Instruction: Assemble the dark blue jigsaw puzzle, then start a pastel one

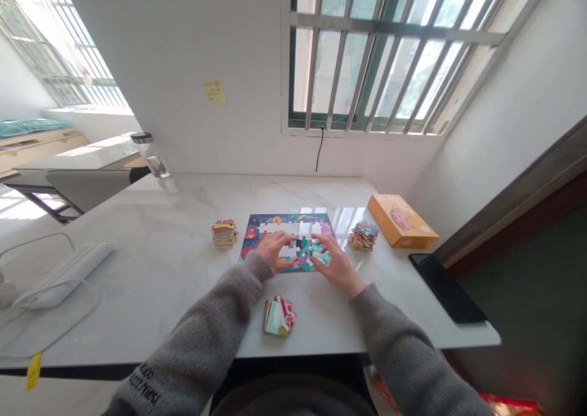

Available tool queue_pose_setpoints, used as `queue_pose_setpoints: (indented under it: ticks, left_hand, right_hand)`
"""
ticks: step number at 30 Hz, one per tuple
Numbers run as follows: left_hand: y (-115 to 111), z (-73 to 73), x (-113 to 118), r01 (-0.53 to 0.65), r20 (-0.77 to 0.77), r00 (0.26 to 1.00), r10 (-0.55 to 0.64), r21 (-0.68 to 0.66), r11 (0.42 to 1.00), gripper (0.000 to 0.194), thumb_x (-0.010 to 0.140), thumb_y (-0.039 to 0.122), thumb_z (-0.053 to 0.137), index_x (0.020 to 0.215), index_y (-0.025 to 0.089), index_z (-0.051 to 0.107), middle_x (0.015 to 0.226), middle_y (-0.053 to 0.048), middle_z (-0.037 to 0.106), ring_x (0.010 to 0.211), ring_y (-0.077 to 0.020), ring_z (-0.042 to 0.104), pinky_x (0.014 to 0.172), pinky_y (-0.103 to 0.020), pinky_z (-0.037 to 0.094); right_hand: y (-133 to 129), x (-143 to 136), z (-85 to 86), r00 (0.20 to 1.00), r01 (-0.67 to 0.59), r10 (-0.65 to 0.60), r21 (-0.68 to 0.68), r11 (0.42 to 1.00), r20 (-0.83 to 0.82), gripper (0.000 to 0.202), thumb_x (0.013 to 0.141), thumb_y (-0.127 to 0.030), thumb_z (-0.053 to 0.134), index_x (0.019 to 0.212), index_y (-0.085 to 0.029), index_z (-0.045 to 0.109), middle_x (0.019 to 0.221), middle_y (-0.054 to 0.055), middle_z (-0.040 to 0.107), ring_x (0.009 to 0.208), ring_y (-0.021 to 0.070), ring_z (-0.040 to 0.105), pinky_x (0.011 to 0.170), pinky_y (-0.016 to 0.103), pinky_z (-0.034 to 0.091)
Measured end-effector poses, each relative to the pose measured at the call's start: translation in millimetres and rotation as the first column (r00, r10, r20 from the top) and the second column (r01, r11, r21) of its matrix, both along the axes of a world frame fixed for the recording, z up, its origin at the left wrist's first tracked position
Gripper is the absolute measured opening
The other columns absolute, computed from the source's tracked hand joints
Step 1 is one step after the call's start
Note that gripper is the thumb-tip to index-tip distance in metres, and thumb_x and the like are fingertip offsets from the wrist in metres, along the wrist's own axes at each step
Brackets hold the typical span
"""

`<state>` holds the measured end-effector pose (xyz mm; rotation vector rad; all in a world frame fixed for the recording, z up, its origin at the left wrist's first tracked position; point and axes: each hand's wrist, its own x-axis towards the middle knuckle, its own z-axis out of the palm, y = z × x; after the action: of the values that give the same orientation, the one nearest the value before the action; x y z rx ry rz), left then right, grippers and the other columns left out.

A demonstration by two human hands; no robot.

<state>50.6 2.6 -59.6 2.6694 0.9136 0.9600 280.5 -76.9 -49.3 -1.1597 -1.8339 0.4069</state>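
Note:
A jigsaw puzzle board (290, 218) with a colourful printed border and a pale inner area lies in front of me. Over its lower middle is a teal and dark puzzle piece (304, 247). My left hand (276, 250) has its thumb and index finger at the piece's left side. From the right, my right hand (337, 263) brings its thumb and index finger to the opposite side. Both hands seem to grip the piece by its edges; the exact contact is too small to see. Nearer me sits a small stack of puzzle pieces (279, 317).
More stacked pieces stand left (224, 234) and right (364, 236) of the board. An orange box (401, 221) and a black phone-like slab (444, 289) lie at the right. A white power strip (68, 275) with cables is at left; a clear bottle (153, 158) stands behind.

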Motion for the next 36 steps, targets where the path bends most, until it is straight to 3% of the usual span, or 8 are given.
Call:
queue_pose_setpoints:
  ticks: [7,12,19,26,31,36]
  left_hand:
    - [3.2,-6.9,0.9,0.056,0.032,0.998,-0.055,-0.044,0.997,0.048,0.076,0.027,0.075,0.121,0.021,0.06,0.092,-0.003,0.067,0.088,-0.0218,0.064,0.085,-0.036,0.05]
    - [16.1,-17.4,-5.5,-0.034,-0.003,0.999,0.034,-0.08,0.996,0.07,0.079,0.031,0.075,0.142,0.018,0.046,0.096,-0.005,0.069,0.09,-0.0238,0.065,0.091,-0.042,0.05]
    - [23.4,-21.2,-13.0,-0.132,-0.104,0.986,0.132,0.01,0.991,0.033,0.086,0.028,0.063,0.118,0.021,0.067,0.107,-0.009,0.068,0.1,-0.0254,0.063,0.093,-0.042,0.051]
    - [26.6,-32.4,-11.9,-0.091,-0.144,0.986,0.088,-0.015,0.996,0.034,0.086,0.025,0.061,0.119,0.021,0.067,0.123,-0.011,0.067,0.114,-0.0283,0.061,0.101,-0.048,0.048]
    - [29.2,-42.3,-10.9,-0.07,-0.174,0.983,0.066,-0.017,0.997,0.037,0.087,0.024,0.061,0.123,0.023,0.066,0.132,-0.01,0.064,0.118,-0.0287,0.059,0.102,-0.049,0.048]
    - [27.7,-42.9,-10.7,-0.08,-0.186,0.98,0.073,-0.034,0.996,0.037,0.086,0.026,0.064,0.122,0.024,0.066,0.132,-0.01,0.064,0.12,-0.029,0.058,0.101,-0.049,0.048]
  right_hand:
    - [7.3,5.2,-9.7,0.997,-0.026,0.021,0.074,0.997,0.074,0.055,0.09,-0.027,0.064,0.142,-0.028,0.048,0.123,0.009,0.064,0.102,0.0238,0.061,0.092,0.044,0.053]
    - [26.3,19.7,-11.3,0.979,0.022,-0.046,0.12,0.993,0.198,0.05,0.09,-0.031,0.068,0.138,-0.027,0.055,0.116,0.009,0.068,0.102,0.0265,0.062,0.094,0.046,0.051]
    - [69.1,24.6,-15.9,0.94,0.021,-0.055,0.103,0.994,0.338,0.033,0.086,-0.024,0.074,0.118,-0.026,0.068,0.116,0.008,0.072,0.112,0.0275,0.059,0.1,0.047,0.046]
    - [104.2,13.3,-16.4,0.911,0.048,-0.082,0.092,0.995,0.404,0.033,0.084,-0.022,0.076,0.116,-0.025,0.069,0.116,0.007,0.073,0.106,0.0274,0.059,0.094,0.045,0.043]
    - [112.8,17.1,-18.2,0.899,0.064,-0.096,0.089,0.994,0.428,0.03,0.084,-0.019,0.076,0.112,-0.026,0.07,0.113,0.005,0.074,0.104,0.0273,0.059,0.094,0.045,0.042]
    - [115.8,20.8,-22.2,0.876,0.076,-0.106,0.081,0.994,0.471,0.021,0.087,-0.019,0.072,0.107,-0.026,0.072,0.112,0.006,0.075,0.107,0.0282,0.059,0.096,0.048,0.043]
